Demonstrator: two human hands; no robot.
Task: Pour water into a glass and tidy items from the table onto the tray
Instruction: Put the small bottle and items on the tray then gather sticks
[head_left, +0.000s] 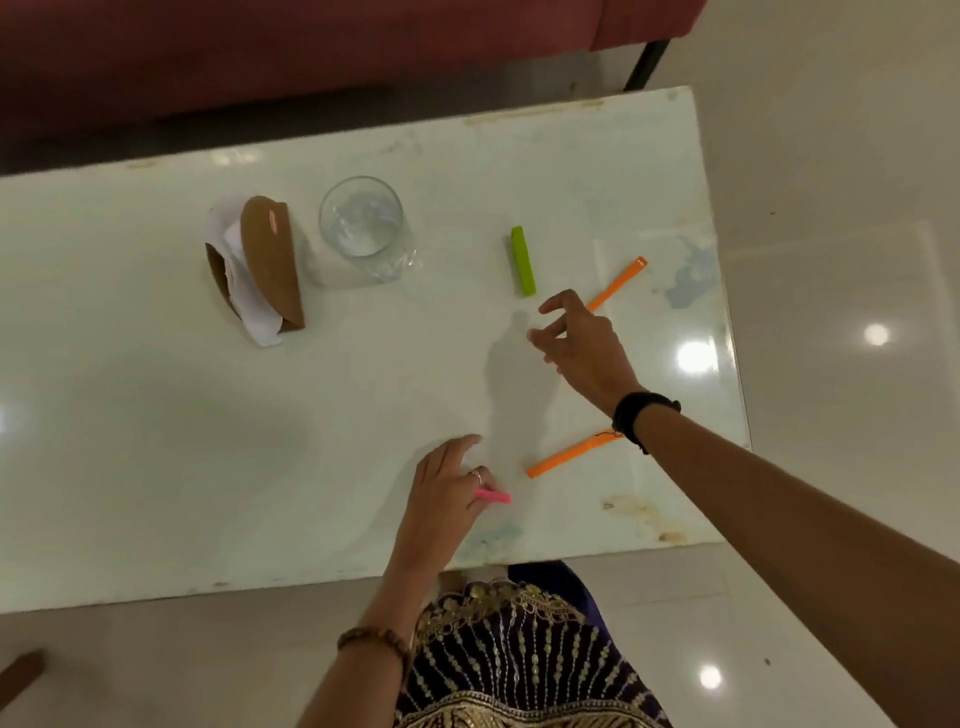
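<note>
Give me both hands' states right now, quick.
Left hand: on the table, fingers closed on a pink stick.
Right hand: open, empty, hovering by an orange stick.

Left hand (447, 499) lies low with fingers curled, right hand (582, 348) reaches forward, fingers spread loosely apart

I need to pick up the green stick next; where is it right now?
In the head view the green stick lies on the table's far right part, between the glass and the farther orange stick.
</note>
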